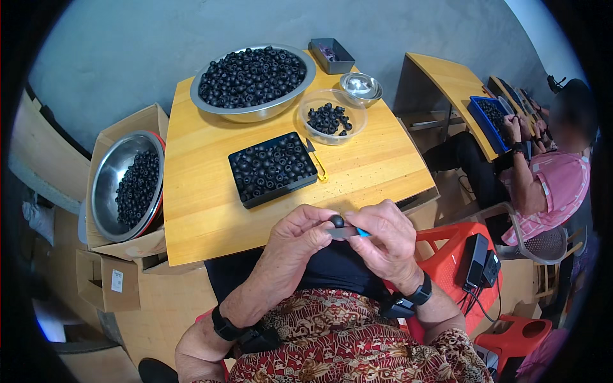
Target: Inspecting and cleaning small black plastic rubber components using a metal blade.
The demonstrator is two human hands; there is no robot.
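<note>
While the left hand (295, 231) pinches a round black piece (336, 221) between its fingers, the right hand (388, 235) has its fingers clamped around a blue-handled knife (343, 233). The grey blade lies just below the piece, its end by the left thumb; whether it touches the piece cannot be told. Both hands are at the near edge of the wooden surface (377, 163). Ahead of them sits a black tray (281, 194) filled with similar pieces, a yellow-handled tool (322, 171) beside its right side. Behind the tray are a large steel bowl (262, 115), heaped with pieces, and a clear plastic bowl (359, 119) holding a smaller number. To the left, a metal basin (108, 185) with more pieces rests in a cardboard box (137, 247). A person in pink (555, 182) sits to the right.
</note>
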